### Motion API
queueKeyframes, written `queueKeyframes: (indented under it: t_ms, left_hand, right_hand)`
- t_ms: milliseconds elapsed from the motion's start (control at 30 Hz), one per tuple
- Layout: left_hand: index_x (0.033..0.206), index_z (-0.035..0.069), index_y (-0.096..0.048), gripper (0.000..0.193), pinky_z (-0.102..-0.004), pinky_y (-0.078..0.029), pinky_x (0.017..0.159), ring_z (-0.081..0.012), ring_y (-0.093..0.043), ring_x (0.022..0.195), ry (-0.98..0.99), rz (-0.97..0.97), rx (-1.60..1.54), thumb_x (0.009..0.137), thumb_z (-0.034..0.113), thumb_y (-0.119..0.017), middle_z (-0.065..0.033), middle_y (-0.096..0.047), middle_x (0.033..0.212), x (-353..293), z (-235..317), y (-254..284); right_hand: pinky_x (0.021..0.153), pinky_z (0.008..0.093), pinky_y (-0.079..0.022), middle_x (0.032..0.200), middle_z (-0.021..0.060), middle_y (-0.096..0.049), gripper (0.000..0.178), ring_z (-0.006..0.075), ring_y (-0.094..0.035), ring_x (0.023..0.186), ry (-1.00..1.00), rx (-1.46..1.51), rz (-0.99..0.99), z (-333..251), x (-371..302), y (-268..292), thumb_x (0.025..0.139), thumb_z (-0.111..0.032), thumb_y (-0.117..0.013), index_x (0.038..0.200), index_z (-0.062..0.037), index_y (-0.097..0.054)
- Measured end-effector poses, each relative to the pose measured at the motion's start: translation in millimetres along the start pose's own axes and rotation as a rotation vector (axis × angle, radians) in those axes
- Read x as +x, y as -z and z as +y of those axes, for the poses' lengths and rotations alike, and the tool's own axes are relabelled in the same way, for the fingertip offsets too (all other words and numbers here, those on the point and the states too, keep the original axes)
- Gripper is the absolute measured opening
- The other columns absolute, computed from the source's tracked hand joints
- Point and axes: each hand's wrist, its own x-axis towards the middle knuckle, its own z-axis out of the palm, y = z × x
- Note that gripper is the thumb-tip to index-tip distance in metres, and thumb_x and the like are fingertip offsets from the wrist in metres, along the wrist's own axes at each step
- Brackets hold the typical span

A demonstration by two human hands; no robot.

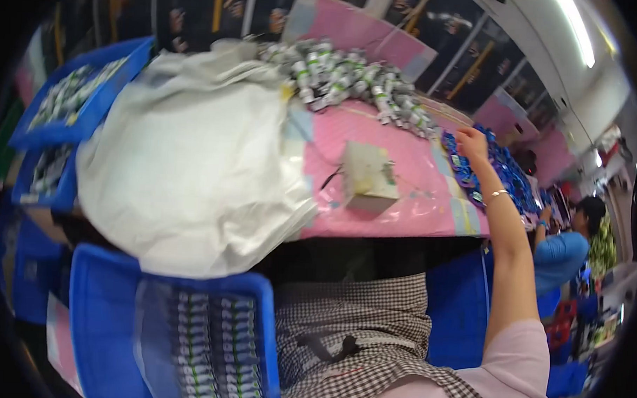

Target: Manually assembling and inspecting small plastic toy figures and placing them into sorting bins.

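My right hand point(473, 144) reaches to the far right of the table, over the near edge of a heap of shiny blue wrapped pieces point(505, 170). Its fingers are curled together; whatever is between them is too small to make out. A bracelet circles that wrist. My left hand is outside the picture. Left of my right arm, a pale box-shaped device point(368, 176) with a dark lead stands on the pink patterned table cover point(418, 167). Small white-and-grey cylinders with green bands point(337, 73) are piled along the table's far side.
A large white cloth or sack point(193, 159) covers the table's left part. A blue crate point(79, 317) at lower left holds rows of banded cylinders under clear film. More blue bins point(130, 66) stand at far left. A person in blue point(562, 256) works at right.
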Motion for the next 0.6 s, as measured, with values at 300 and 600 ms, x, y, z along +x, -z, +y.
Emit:
queueKeyframes:
  t_ms: [300,600]
  left_hand:
    - [0.114,0.0,-0.055,0.044,-0.0479,-0.045,0.085,-0.0357,-0.058,0.095,-0.273,-0.021,-0.982,0.079,0.025,-0.067,-0.0161,-0.06,0.11,-23.6,277.7,229.7]
    - [0.116,-0.006,-0.047,0.027,-0.0242,-0.053,0.066,-0.0194,-0.058,0.083,-0.75,-1.325,-1.684,0.09,0.004,-0.05,-0.0113,-0.057,0.095,-240.3,535.2,416.0]
  right_hand:
    - [0.077,0.0423,-0.048,0.096,0.0186,-0.065,0.034,0.034,-0.061,0.093,0.314,-0.418,-0.035,36.6,58.8,-113.4,0.074,-0.013,-0.062,0.107,-0.0053,-0.059]
    - [0.057,0.0323,-0.046,0.075,0.0098,-0.062,0.024,0.0232,-0.06,0.065,0.119,0.308,-0.268,26.3,-36.7,-56.4,0.083,-0.018,-0.061,0.102,-0.0042,-0.055]
